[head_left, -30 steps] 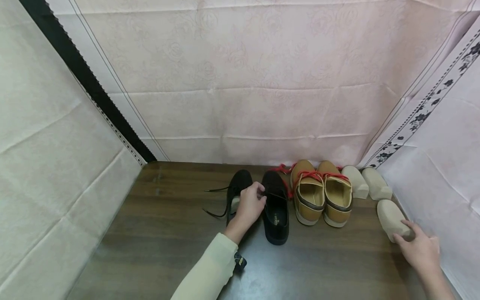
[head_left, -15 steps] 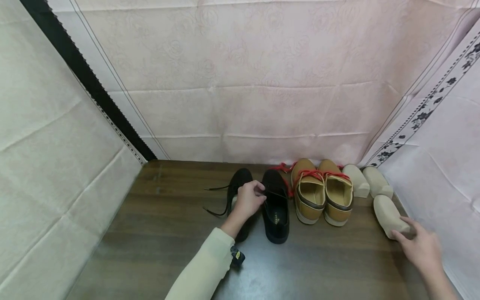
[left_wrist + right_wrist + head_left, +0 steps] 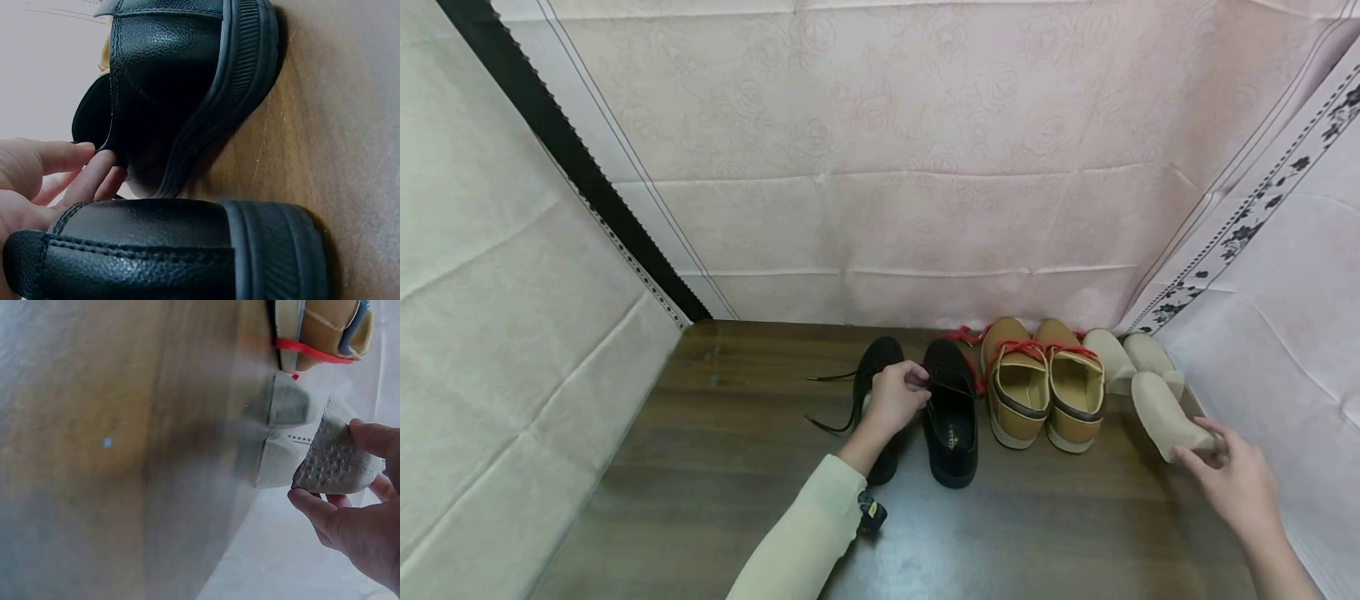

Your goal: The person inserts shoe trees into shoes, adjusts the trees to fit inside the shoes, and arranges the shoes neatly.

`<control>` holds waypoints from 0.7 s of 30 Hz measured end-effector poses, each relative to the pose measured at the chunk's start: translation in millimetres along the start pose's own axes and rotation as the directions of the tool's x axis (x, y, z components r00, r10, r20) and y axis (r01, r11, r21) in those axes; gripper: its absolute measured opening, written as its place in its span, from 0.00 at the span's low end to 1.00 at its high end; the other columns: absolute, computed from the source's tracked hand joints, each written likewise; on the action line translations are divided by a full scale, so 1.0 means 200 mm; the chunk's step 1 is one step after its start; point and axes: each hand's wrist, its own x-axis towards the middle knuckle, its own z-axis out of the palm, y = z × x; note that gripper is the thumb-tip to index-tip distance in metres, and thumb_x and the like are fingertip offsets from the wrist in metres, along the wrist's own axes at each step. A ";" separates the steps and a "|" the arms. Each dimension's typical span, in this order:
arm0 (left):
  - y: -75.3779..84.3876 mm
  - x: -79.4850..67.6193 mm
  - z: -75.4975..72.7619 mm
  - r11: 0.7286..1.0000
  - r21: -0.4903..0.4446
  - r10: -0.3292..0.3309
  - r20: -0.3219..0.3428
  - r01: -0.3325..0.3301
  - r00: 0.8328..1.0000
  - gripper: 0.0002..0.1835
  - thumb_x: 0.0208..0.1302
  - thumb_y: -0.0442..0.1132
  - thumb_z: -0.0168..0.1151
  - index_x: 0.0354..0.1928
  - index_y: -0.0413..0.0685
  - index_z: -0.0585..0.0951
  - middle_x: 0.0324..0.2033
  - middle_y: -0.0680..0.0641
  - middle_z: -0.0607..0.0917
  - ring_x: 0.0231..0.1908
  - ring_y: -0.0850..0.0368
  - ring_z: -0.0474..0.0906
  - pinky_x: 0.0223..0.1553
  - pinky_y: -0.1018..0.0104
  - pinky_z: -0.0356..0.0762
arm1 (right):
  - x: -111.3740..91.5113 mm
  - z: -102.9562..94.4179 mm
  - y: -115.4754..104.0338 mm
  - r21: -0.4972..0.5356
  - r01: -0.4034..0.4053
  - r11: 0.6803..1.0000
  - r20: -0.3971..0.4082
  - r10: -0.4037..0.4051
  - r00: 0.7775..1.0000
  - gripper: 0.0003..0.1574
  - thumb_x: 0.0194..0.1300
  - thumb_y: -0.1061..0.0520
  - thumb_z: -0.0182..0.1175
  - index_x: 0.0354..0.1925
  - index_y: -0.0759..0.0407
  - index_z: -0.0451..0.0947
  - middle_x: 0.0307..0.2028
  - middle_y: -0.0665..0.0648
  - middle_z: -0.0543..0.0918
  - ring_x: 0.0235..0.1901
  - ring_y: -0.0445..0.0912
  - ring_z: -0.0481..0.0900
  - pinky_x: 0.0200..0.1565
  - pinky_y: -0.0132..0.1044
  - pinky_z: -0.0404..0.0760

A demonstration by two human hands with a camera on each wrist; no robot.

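Note:
My right hand [image 3: 1236, 479] grips a beige moulded-pulp shoe insert [image 3: 1163, 417] by its rear end, thumb on one side and fingers on the other. Its bumpy, flat end [image 3: 334, 456] faces the right wrist camera. Between two black lace-up shoes, my left hand [image 3: 895, 400] pinches the opening's edge on the right black shoe [image 3: 952, 442]. The left wrist view shows thumb and fingers meeting at that shoe's side [image 3: 165, 56]. The left black shoe [image 3: 877, 358], partly hidden behind the hand, has laces trailing to the left.
Tan shoes [image 3: 1017, 425] with red laces [image 3: 1022, 350] stand right of the black pair. Two more beige inserts [image 3: 1108, 357] lie against the back right corner. Pale patterned cloth [image 3: 887, 167] hangs at the back and both sides of the brown wood-grain floor [image 3: 700, 492].
My right hand has moved the shoe insert up and to the left, so it now overlaps a resting insert in the head view. The left hand has barely shifted.

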 end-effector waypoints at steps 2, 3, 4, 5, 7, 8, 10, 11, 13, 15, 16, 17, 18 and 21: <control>0.00 0.00 0.00 1.000 0.004 -0.002 0.002 0.002 1.000 0.09 0.61 0.24 0.71 0.42 0.41 0.85 0.39 0.43 0.89 0.39 0.54 0.89 0.35 0.67 0.87 | 0.00 -0.01 -0.03 0.017 0.008 1.000 -0.001 -0.008 1.000 0.36 0.60 0.56 0.76 0.62 0.69 0.76 0.43 0.78 0.85 0.28 0.12 0.64 0.31 0.24 0.64; 0.00 0.00 0.00 1.000 0.008 -0.003 0.002 0.003 1.000 0.09 0.61 0.25 0.71 0.42 0.41 0.85 0.39 0.44 0.89 0.39 0.53 0.89 0.35 0.66 0.87 | 0.01 -0.01 -0.04 0.030 0.012 0.999 0.000 -0.012 1.000 0.36 0.60 0.57 0.76 0.62 0.70 0.75 0.44 0.79 0.85 0.28 0.11 0.64 0.31 0.21 0.64; 0.00 0.00 0.00 1.000 0.010 -0.001 0.002 0.001 1.000 0.09 0.61 0.25 0.71 0.42 0.41 0.85 0.39 0.43 0.89 0.39 0.53 0.89 0.35 0.66 0.87 | 0.01 -0.01 -0.05 0.041 0.014 0.999 0.001 -0.014 1.000 0.36 0.60 0.57 0.76 0.62 0.70 0.75 0.44 0.80 0.84 0.28 0.10 0.64 0.31 0.19 0.64; 0.00 0.00 0.00 1.000 0.010 -0.002 0.002 0.002 1.000 0.09 0.61 0.25 0.71 0.42 0.41 0.85 0.39 0.44 0.89 0.39 0.53 0.89 0.35 0.66 0.87 | 0.01 -0.01 -0.06 0.049 0.016 0.999 0.001 -0.016 1.000 0.36 0.60 0.58 0.76 0.62 0.71 0.75 0.45 0.80 0.84 0.28 0.10 0.64 0.31 0.16 0.64; 0.00 0.00 0.00 1.000 0.012 -0.001 0.002 0.001 1.000 0.09 0.61 0.25 0.71 0.42 0.41 0.85 0.39 0.44 0.89 0.39 0.53 0.89 0.35 0.66 0.87 | 0.01 -0.02 -0.09 0.058 0.014 0.998 0.001 -0.014 1.000 0.37 0.60 0.58 0.76 0.62 0.71 0.74 0.46 0.82 0.83 0.29 0.09 0.63 0.31 0.13 0.64; 0.00 0.00 0.00 1.000 0.009 -0.001 0.002 0.001 1.000 0.09 0.61 0.25 0.71 0.42 0.41 0.85 0.39 0.43 0.89 0.39 0.53 0.89 0.35 0.66 0.87 | 0.01 -0.02 -0.10 0.050 0.011 0.999 0.000 -0.011 1.000 0.37 0.60 0.58 0.76 0.62 0.71 0.74 0.46 0.82 0.83 0.30 0.10 0.63 0.32 0.15 0.64; 0.00 0.00 0.00 1.000 0.009 -0.002 0.003 0.002 1.000 0.09 0.61 0.25 0.71 0.42 0.41 0.85 0.38 0.43 0.89 0.39 0.53 0.89 0.35 0.66 0.87 | 0.02 -0.02 -0.12 0.054 0.017 0.998 -0.001 -0.017 1.000 0.37 0.60 0.59 0.76 0.62 0.71 0.73 0.47 0.83 0.82 0.30 0.09 0.62 0.31 0.14 0.66; 0.00 0.00 0.00 1.000 0.009 -0.006 0.002 0.006 1.000 0.09 0.61 0.25 0.71 0.41 0.42 0.85 0.38 0.44 0.89 0.39 0.53 0.89 0.35 0.66 0.87 | 0.02 -0.02 -0.13 0.058 0.020 0.998 -0.002 -0.020 1.000 0.37 0.60 0.59 0.76 0.62 0.71 0.73 0.47 0.83 0.82 0.31 0.09 0.62 0.31 0.14 0.67; 0.00 -0.01 0.00 1.000 0.010 -0.011 0.003 0.011 1.000 0.09 0.62 0.25 0.71 0.41 0.42 0.85 0.38 0.43 0.89 0.39 0.53 0.89 0.35 0.65 0.87 | 0.03 -0.02 -0.16 0.073 0.036 0.997 -0.005 -0.035 0.999 0.37 0.60 0.59 0.76 0.62 0.71 0.73 0.47 0.83 0.82 0.31 0.09 0.63 0.30 0.13 0.69; 0.00 -0.01 -0.01 1.000 0.013 -0.014 0.003 0.014 1.000 0.09 0.62 0.25 0.71 0.41 0.42 0.85 0.38 0.43 0.89 0.39 0.53 0.89 0.36 0.65 0.87 | 0.03 -0.01 -0.19 0.080 0.059 0.995 -0.024 -0.057 0.998 0.37 0.59 0.61 0.76 0.62 0.71 0.74 0.46 0.82 0.82 0.34 0.14 0.67 0.37 0.18 0.73; 0.00 -0.01 -0.01 1.000 0.014 -0.015 0.005 0.015 1.000 0.08 0.62 0.25 0.71 0.42 0.42 0.85 0.38 0.43 0.89 0.39 0.53 0.89 0.36 0.65 0.87 | 0.03 -0.01 -0.20 0.083 0.068 0.994 -0.031 -0.066 0.997 0.36 0.59 0.61 0.76 0.62 0.70 0.74 0.46 0.82 0.82 0.37 0.16 0.66 0.44 0.27 0.76; 0.00 -0.01 -0.01 1.000 0.013 -0.015 0.007 0.015 1.000 0.08 0.62 0.25 0.71 0.42 0.42 0.85 0.38 0.43 0.89 0.39 0.53 0.89 0.36 0.65 0.87 | 0.03 -0.02 -0.22 0.075 0.076 0.994 -0.040 -0.073 0.997 0.37 0.58 0.60 0.76 0.62 0.69 0.75 0.45 0.81 0.83 0.37 0.17 0.66 0.49 0.38 0.75; 0.00 -0.01 -0.01 1.000 0.011 -0.014 0.008 0.014 1.000 0.09 0.62 0.25 0.70 0.42 0.42 0.85 0.38 0.43 0.89 0.39 0.53 0.89 0.36 0.65 0.87 | 0.04 -0.02 -0.24 0.066 0.084 0.994 -0.044 -0.081 0.996 0.37 0.58 0.59 0.77 0.62 0.68 0.75 0.45 0.79 0.83 0.38 0.18 0.66 0.49 0.40 0.73; 0.01 0.00 -0.01 1.000 0.012 -0.007 0.010 0.006 1.000 0.08 0.62 0.26 0.70 0.42 0.42 0.85 0.38 0.43 0.89 0.39 0.53 0.89 0.36 0.65 0.87 | 0.06 -0.05 -0.29 0.060 0.126 0.990 -0.048 -0.123 0.991 0.36 0.58 0.59 0.77 0.61 0.66 0.76 0.44 0.76 0.86 0.37 0.11 0.62 0.49 0.32 0.70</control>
